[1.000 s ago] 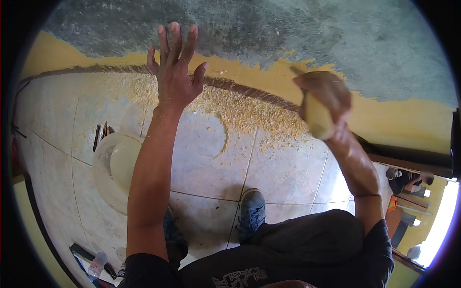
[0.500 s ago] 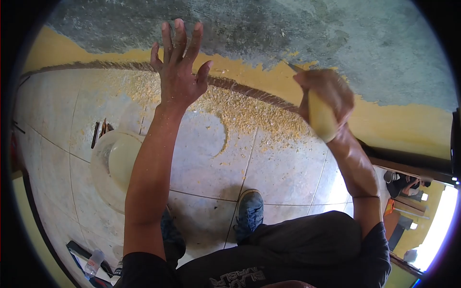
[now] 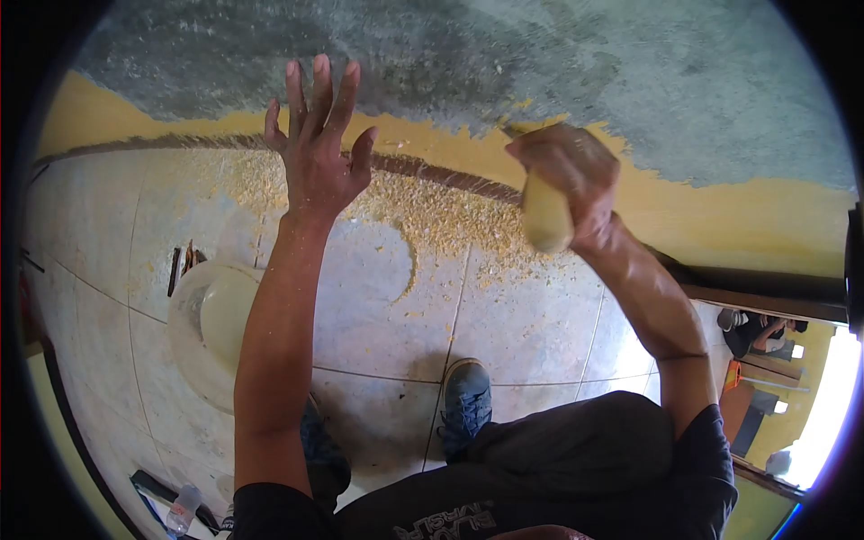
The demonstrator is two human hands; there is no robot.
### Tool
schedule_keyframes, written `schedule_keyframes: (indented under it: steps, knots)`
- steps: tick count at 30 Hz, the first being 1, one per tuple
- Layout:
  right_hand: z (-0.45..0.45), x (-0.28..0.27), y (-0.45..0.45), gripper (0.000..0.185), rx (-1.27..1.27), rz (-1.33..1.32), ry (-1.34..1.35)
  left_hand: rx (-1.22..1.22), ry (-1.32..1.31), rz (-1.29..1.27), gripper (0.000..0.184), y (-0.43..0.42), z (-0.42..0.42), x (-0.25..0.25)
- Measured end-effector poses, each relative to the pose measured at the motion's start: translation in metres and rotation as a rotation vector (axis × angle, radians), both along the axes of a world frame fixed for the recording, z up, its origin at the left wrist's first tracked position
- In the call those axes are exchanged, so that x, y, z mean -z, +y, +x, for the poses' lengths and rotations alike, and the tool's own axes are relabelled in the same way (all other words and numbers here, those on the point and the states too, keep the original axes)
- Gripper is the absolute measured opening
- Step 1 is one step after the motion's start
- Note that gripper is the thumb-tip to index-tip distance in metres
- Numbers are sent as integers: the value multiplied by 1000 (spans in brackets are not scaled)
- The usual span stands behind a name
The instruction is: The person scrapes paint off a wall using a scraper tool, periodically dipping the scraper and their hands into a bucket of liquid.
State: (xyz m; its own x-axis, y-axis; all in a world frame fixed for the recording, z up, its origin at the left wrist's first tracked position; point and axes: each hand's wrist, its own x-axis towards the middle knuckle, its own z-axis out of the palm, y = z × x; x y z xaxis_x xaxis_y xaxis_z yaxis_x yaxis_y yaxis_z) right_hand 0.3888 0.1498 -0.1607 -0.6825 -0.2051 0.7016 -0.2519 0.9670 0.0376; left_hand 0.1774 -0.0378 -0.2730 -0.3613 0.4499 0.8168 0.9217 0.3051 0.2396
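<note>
Showing grey above yellow paint [image 3: 449,148], the wall [image 3: 684,90] meets a tiled floor [image 3: 531,337]. The left hand [image 3: 319,171] is spread open before it; the right hand [image 3: 578,171] grips a pale-handled tool [image 3: 547,218], tip near the paint's ragged edge. Flakes [image 3: 441,209] litter the tiles.

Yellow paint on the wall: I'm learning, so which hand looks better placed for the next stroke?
Right, I'd say: the right hand grips a tool by its pale handle, tip near the ragged edge of the yellow paint. The left hand, fingers spread over the wall, holds no tool.
</note>
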Motion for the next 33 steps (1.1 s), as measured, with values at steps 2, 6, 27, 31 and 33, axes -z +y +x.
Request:
schedule_keyframes:
  steps: [2,6,27,31,33]
  knots:
    - [2,-25,-11,21,68,1,-68,-29,12,-26,68,0,2,1]
    - [0,-10,5,24,4,-120,-33,-21,8,-61,69,-2,6,1]
    - [93,-8,-16,19,276,-470,-254,96,228,121,93,140,77,0]
    - [107,-29,-23,17,307,-577,-204,189,371,-64,90,129,110,30]
    - [111,-33,-18,17,304,-589,-211,520,459,-687,80,102,109,27]
